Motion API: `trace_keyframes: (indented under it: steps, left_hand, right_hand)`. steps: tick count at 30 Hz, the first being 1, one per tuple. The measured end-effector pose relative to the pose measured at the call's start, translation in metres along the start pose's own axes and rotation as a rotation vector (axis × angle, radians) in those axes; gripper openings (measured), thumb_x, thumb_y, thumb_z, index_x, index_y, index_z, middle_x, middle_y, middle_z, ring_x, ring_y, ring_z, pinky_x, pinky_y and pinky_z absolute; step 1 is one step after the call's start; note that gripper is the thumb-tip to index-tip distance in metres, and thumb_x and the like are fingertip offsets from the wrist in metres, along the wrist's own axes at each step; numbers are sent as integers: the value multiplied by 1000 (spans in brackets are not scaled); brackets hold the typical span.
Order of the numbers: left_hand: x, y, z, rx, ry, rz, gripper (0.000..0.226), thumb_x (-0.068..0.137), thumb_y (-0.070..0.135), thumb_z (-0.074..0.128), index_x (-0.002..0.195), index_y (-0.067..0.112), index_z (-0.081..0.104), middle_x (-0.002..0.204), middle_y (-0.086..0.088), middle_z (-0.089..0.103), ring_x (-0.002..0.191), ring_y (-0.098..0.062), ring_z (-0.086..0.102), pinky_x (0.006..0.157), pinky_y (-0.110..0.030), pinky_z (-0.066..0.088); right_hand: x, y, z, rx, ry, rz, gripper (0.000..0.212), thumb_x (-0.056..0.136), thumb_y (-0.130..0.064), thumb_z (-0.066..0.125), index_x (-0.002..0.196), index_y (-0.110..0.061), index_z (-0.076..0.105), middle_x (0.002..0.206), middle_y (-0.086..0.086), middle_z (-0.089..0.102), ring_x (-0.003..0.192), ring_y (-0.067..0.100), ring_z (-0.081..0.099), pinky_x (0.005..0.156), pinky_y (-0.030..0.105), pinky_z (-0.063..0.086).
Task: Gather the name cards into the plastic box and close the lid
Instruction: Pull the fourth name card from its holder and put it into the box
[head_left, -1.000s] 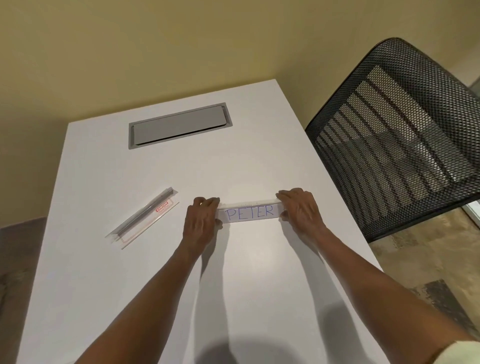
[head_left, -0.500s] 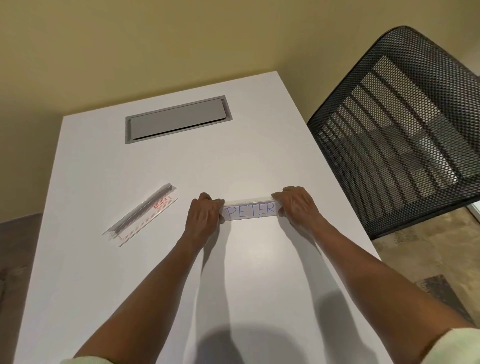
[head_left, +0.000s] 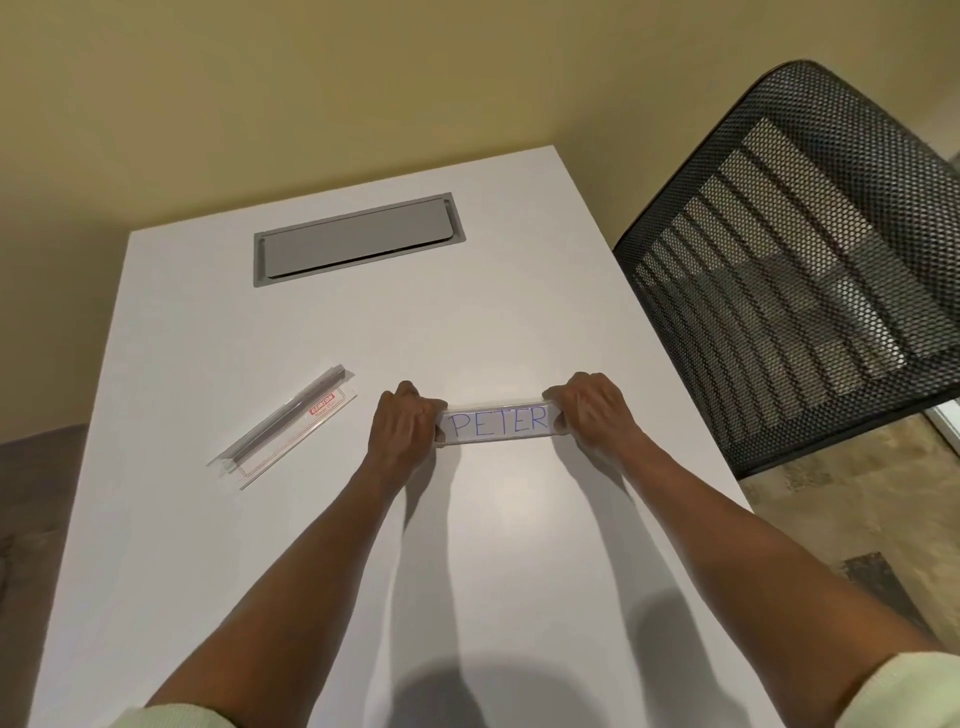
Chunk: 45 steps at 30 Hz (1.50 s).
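A white name card (head_left: 497, 423) with "PETER" in blue letters stands on the white table (head_left: 291, 545), inside a clear holder. My left hand (head_left: 402, 428) grips its left end. My right hand (head_left: 592, 410) grips its right end. To the left lies a long clear plastic box (head_left: 284, 426) with a red label, turned diagonally and apart from both hands. Whether its lid is shut I cannot tell.
A grey cable hatch (head_left: 358, 240) is set into the far part of the table. A black mesh chair (head_left: 800, 270) stands close against the table's right edge. A beige wall (head_left: 311, 104) rises behind the table.
Both hands stay on the ends of the PETER card. Only the camera has shifted slightly; the card and the box lie where they were.
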<state>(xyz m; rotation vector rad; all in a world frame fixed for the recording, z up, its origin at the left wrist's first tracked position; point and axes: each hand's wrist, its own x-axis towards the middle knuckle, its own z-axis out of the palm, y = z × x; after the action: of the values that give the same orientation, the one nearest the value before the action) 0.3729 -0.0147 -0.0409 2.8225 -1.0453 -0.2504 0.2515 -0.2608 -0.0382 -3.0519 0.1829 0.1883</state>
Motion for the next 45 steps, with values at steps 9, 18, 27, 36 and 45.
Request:
trace_keyframes:
  steps: [9, 18, 27, 36, 45]
  left_hand:
    - [-28, 0, -43, 27, -27, 33, 17, 83, 22, 63, 97, 24, 73, 85, 1, 75, 95, -24, 52, 68, -30, 31]
    - [-79, 3, -96, 150, 50, 5, 14, 82, 23, 63, 88, 19, 75, 80, -1, 75, 85, -24, 52, 71, -30, 42]
    - [-150, 0, -133, 127, 136, -32, 12, 84, 21, 66, 90, 24, 76, 92, 0, 75, 105, -29, 55, 69, -29, 28]
    - [-223, -13, -159, 113, 122, -124, 24, 85, 16, 66, 104, 28, 75, 96, -10, 67, 80, -28, 50, 72, -30, 39]
    - [-290, -56, -160, 103, 152, -133, 28, 89, 14, 65, 113, 26, 72, 109, -5, 71, 102, -31, 55, 71, -32, 37]
  right_hand:
    - [-10, -18, -35, 191, -14, 27, 23, 78, -13, 65, 101, -12, 69, 99, 10, 70, 103, 30, 58, 71, 31, 32]
    - [-45, -50, -89, 137, 6, -14, 13, 74, -12, 65, 86, -13, 70, 87, 8, 71, 93, 30, 61, 67, 30, 41]
    - [-91, -96, -132, 50, 38, -89, 5, 73, -12, 66, 77, -14, 68, 79, 9, 70, 86, 31, 62, 60, 29, 35]
    - [-132, -149, -153, 16, 68, -136, 17, 74, -17, 66, 90, -18, 70, 88, 10, 70, 89, 29, 62, 60, 28, 30]
    - [-158, -218, -151, -30, 83, -218, 17, 72, -17, 66, 89, -14, 71, 87, 13, 69, 85, 32, 63, 60, 29, 35]
